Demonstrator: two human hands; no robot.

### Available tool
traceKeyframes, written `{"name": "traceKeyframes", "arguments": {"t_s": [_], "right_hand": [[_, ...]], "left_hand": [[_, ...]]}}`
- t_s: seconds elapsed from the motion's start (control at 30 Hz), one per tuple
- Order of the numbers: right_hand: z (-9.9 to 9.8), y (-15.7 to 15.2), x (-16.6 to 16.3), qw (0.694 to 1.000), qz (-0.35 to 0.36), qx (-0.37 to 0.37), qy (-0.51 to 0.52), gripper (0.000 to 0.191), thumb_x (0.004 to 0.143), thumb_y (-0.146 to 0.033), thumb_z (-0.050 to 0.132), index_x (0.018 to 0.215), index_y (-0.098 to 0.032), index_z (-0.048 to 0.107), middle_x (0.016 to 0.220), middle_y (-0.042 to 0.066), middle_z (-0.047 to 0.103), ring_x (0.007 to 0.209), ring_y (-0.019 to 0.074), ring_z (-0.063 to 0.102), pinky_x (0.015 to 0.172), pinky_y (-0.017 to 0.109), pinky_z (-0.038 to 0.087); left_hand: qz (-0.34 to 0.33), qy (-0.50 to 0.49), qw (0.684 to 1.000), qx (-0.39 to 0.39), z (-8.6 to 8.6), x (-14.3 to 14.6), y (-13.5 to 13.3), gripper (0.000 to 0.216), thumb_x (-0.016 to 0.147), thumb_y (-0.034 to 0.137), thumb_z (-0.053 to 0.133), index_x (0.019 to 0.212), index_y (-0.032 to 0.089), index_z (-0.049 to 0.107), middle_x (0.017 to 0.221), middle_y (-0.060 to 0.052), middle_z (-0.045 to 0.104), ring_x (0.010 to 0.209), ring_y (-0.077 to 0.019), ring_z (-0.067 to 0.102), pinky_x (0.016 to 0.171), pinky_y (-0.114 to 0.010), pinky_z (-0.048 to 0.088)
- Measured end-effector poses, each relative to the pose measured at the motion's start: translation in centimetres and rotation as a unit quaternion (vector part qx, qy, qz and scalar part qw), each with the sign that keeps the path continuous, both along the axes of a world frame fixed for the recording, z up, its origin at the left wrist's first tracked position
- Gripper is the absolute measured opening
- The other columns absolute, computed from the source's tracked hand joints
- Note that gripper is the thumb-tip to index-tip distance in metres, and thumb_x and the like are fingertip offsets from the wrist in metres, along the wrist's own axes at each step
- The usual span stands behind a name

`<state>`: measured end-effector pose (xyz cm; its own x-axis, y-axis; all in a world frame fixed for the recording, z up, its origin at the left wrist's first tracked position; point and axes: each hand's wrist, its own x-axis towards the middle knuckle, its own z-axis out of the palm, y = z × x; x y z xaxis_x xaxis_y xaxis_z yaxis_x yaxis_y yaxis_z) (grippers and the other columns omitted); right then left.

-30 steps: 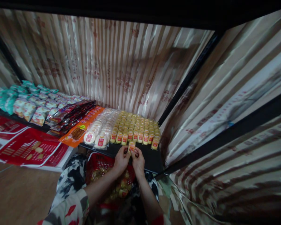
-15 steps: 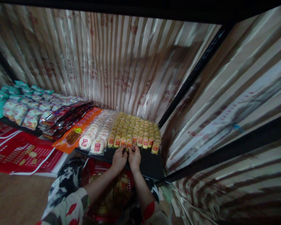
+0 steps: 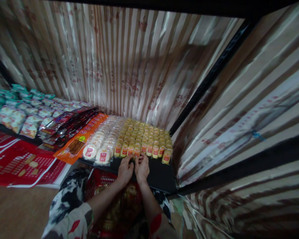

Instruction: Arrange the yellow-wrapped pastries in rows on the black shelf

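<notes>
Head view: a striped curtain [image 3: 129, 59] hangs behind everything and along the right side, and a black shelf [image 3: 159, 174] runs in front of it. At lower left lies a red bag [image 3: 27, 162] with white trim. Below the shelf's edge, between the person's legs [image 3: 62, 196], sits a red basket [image 3: 104, 177], its yellowish contents dim. An orange pack [image 3: 73, 147] lies on the shelf beside dark packs [image 3: 69, 121], with white bags [image 3: 31, 126] farther left. The left hand [image 3: 125, 171] and right hand [image 3: 142, 168] come close together over the front edge. Each grip is narrow; I cannot tell whether either pinches or merely touches the yellow pack [image 3: 137, 153] between them. Left of them are 2 columns of crackers [image 3: 103, 156]. That yellow pack is 4th from the left in the front row.
</notes>
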<state>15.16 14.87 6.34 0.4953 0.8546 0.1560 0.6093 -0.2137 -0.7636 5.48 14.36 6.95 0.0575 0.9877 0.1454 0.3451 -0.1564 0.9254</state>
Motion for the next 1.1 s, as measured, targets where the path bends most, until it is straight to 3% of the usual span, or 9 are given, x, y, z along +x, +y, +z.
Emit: {"name": "traceKeyframes", "arguments": {"t_s": [0.27, 0.57, 0.8, 0.87, 0.93, 1.03, 1.1], "right_hand": [[0.0, -0.1, -0.4, 0.999, -0.008, 0.039, -0.034, 0.023, 0.081, -0.040, 0.039, 0.087, -0.021, 0.049, 0.085, 0.002, 0.055, 0.063, 0.0130, 0.055, 0.054, 0.024, 0.036], [-0.4, 0.0, 0.1, 0.999, 0.002, 0.042, -0.016, 0.024, 0.078, -0.039, 0.044, 0.090, -0.019, 0.052, 0.090, 0.003, 0.056, 0.063, 0.0113, 0.053, 0.062, 0.025, 0.039], [0.4, -1.6, 0.3, 0.994, 0.013, 0.108, 0.014, 0.031, 0.079, -0.034, 0.045, 0.103, -0.015, 0.052, 0.098, 0.008, 0.056, 0.066, 0.0100, 0.052, 0.068, 0.024, 0.043], [0.5, -3.7, -0.2, 0.991, 0.033, 0.127, 0.026, 0.029, 0.082, -0.035, 0.042, 0.100, -0.015, 0.052, 0.090, 0.006, 0.058, 0.067, 0.0104, 0.052, 0.063, 0.022, 0.043], [-0.1, -6.3, -0.9, 0.987, 0.100, 0.123, 0.032, 0.026, 0.085, -0.035, 0.040, 0.093, -0.016, 0.055, 0.078, 0.003, 0.058, 0.063, 0.0103, 0.051, 0.057, 0.020, 0.041], [-2.2, -9.7, -1.9, 0.975, 0.217, -0.006, -0.045, 0.026, 0.087, -0.032, 0.037, 0.080, -0.018, 0.059, 0.075, 0.003, 0.061, 0.069, 0.0113, 0.055, 0.068, 0.020, 0.042], [-4.1, -10.8, -2.2, 0.961, 0.238, -0.105, -0.088, 0.025, 0.086, -0.026, 0.037, 0.080, -0.019, 0.060, 0.080, 0.003, 0.064, 0.078, 0.0126, 0.058, 0.073, 0.021, 0.042]], "left_hand": [[-0.027, 0.034, 0.997, 0.068, -1.4, -0.4, -0.1, 0.045, 0.072, 0.005, 0.039, 0.112, 0.016, 0.055, 0.117, -0.008, 0.058, 0.113, -0.0182, 0.047, 0.102, -0.040, 0.036], [-0.059, 0.054, 0.993, 0.090, -1.4, -1.5, -0.5, 0.038, 0.073, 0.004, 0.038, 0.104, 0.015, 0.058, 0.118, -0.009, 0.057, 0.113, -0.0185, 0.047, 0.102, -0.039, 0.036], [-0.058, 0.093, 0.988, 0.110, -0.9, -3.2, -4.0, 0.029, 0.072, 0.003, 0.037, 0.084, 0.017, 0.060, 0.088, -0.006, 0.063, 0.090, -0.0169, 0.055, 0.087, -0.031, 0.044], [-0.070, 0.121, 0.986, 0.088, -1.4, -3.7, -5.4, 0.026, 0.073, 0.005, 0.038, 0.080, 0.016, 0.060, 0.082, -0.006, 0.061, 0.085, -0.0169, 0.054, 0.083, -0.029, 0.044], [-0.100, 0.152, 0.983, 0.011, -2.3, -4.2, -6.5, 0.024, 0.075, 0.007, 0.039, 0.079, 0.016, 0.060, 0.083, -0.006, 0.062, 0.087, -0.0165, 0.054, 0.084, -0.028, 0.042], [-0.116, 0.179, 0.966, -0.145, -4.4, -4.6, -7.4, 0.024, 0.080, 0.011, 0.039, 0.084, 0.016, 0.062, 0.092, -0.006, 0.064, 0.091, -0.0157, 0.056, 0.085, -0.025, 0.040], [-0.105, 0.189, 0.954, -0.206, -5.9, -4.8, -7.5, 0.026, 0.084, 0.015, 0.037, 0.087, 0.015, 0.063, 0.094, -0.009, 0.065, 0.091, -0.0173, 0.058, 0.084, -0.027, 0.040]]}}
